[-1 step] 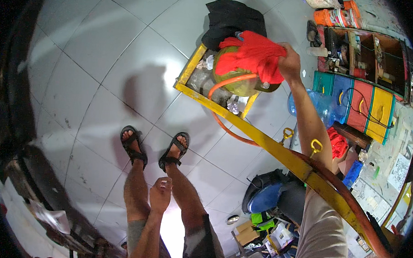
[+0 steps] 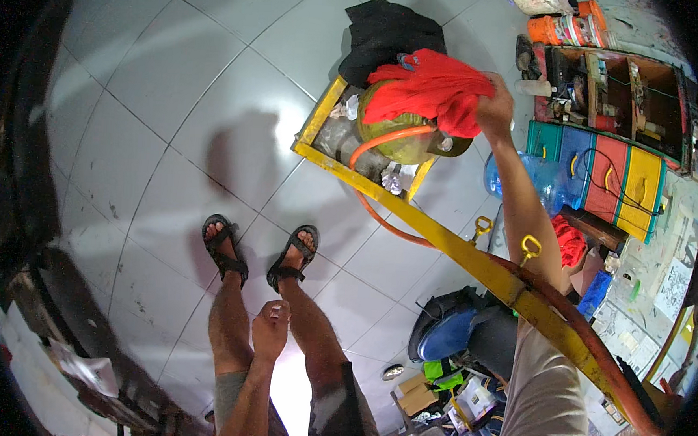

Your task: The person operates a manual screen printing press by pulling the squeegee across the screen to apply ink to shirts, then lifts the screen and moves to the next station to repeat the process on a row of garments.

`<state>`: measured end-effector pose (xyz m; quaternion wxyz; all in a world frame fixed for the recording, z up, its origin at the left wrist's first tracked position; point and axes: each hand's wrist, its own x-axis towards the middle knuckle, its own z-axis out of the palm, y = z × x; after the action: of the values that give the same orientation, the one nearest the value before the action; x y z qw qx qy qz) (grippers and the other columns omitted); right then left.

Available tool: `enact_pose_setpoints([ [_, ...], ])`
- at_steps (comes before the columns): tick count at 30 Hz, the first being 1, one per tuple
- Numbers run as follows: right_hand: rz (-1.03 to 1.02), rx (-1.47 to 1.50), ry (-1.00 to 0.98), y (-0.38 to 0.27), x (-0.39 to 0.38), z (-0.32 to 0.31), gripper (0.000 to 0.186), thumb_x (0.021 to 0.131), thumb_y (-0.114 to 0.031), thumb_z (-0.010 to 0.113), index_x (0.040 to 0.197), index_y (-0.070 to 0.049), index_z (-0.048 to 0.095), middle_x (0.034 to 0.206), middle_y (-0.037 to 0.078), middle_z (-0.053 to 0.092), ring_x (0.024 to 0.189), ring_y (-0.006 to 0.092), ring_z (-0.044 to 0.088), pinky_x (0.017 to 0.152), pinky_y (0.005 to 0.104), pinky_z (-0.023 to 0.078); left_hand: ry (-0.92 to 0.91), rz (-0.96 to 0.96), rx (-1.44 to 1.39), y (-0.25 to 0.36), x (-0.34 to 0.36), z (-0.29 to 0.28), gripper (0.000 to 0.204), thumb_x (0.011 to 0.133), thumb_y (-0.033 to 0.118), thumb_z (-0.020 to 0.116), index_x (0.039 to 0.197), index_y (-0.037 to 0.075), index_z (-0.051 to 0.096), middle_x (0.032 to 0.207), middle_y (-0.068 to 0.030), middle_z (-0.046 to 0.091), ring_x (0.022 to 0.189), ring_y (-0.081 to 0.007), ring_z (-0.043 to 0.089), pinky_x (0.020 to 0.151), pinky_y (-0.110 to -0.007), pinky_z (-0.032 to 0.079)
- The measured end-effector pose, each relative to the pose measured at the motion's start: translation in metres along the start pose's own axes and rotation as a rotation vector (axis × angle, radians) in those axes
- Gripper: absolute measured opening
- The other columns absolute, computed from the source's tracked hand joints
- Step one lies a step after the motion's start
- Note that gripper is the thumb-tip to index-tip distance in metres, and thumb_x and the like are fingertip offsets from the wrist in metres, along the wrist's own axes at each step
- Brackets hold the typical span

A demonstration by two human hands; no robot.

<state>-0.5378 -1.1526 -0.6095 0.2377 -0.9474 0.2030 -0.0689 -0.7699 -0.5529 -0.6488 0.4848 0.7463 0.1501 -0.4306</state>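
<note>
My right hand (image 2: 495,113) grips one end of a red cloth (image 2: 427,92), which drapes across the top of a rounded green gas cylinder (image 2: 400,148). The cylinder stands inside the end of a yellow metal frame (image 2: 366,186), and an orange hose (image 2: 372,144) curves around its near side. Black cloth (image 2: 390,35) lies on the cylinder's far side. Low in front of my legs, my left hand (image 2: 270,330) is closed. A small pale spot shows at its fingers, too small to make out.
Drawers in several colours (image 2: 596,176) and a blue water jug (image 2: 536,180) stand at the right, below a wooden shelf box (image 2: 620,94). Yellow hooks (image 2: 530,248) stick up beside the frame's long bar. A blue-and-black bag (image 2: 450,330) sits near my right side.
My right hand has shifted slightly to the right, and the cloth's gripped end has spread a little with it. My left hand looks unmoved.
</note>
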Motion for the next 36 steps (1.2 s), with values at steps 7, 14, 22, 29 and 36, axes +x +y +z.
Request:
enact_pose_setpoints([
  [7,0.153,0.690,0.476,-0.016,-0.059,-0.137,0.030,0.095,-0.011,0.068,0.123,-0.001,0.065,0.119,0.008,0.071,0.105,0.0220,0.068,0.094,0.0370,0.055,0.004,0.004,0.015,0.002,0.004,0.005,0.055,0.106,0.048,0.055,0.107,-0.006,0.068,0.083,-0.0162,0.073,0.079,-0.0227,0.074,0.071,-0.034,0.057],
  [14,-0.070,0.408,0.259,-0.002,-0.176,-0.180,0.043,0.098,-0.024,0.067,0.133,-0.001,0.061,0.124,0.014,0.070,0.111,0.0281,0.068,0.100,0.0404,0.054,0.002,-0.097,-0.034,0.031,0.004,0.006,0.066,0.105,0.056,0.051,0.102,-0.007,0.069,0.076,-0.0163,0.072,0.071,-0.0218,0.071,0.068,-0.035,0.055],
  [22,-0.015,-0.773,-0.877,0.015,-0.190,-0.082,0.087,0.088,-0.050,0.072,0.161,-0.018,0.036,0.157,0.025,0.042,0.151,0.0412,0.033,0.117,0.0522,0.039,0.021,0.000,0.033,0.005,0.007,0.000,0.059,0.102,0.052,0.059,0.109,-0.007,0.070,0.077,-0.0140,0.072,0.073,-0.0203,0.070,0.071,-0.034,0.056],
  [29,0.658,-0.195,-0.083,-0.037,-0.377,-0.090,0.035,0.103,-0.031,0.053,0.124,-0.004,0.062,0.116,0.016,0.064,0.115,0.0354,0.058,0.098,0.0483,0.048,0.072,0.393,0.239,0.149,0.145,0.012,0.037,0.101,0.031,0.059,0.094,-0.003,0.071,0.092,-0.0272,0.069,0.088,-0.0443,0.067,0.074,-0.051,0.052],
  [36,0.993,0.209,-0.607,-0.182,-0.686,0.002,0.032,0.099,-0.020,0.064,0.128,-0.005,0.064,0.119,0.018,0.066,0.098,0.0307,0.069,0.084,0.0413,0.056,0.185,0.418,0.466,0.329,0.463,0.137,0.052,0.094,0.043,0.068,0.138,0.015,0.064,0.138,-0.0187,0.064,0.129,-0.0384,0.060,0.109,-0.052,0.047],
])
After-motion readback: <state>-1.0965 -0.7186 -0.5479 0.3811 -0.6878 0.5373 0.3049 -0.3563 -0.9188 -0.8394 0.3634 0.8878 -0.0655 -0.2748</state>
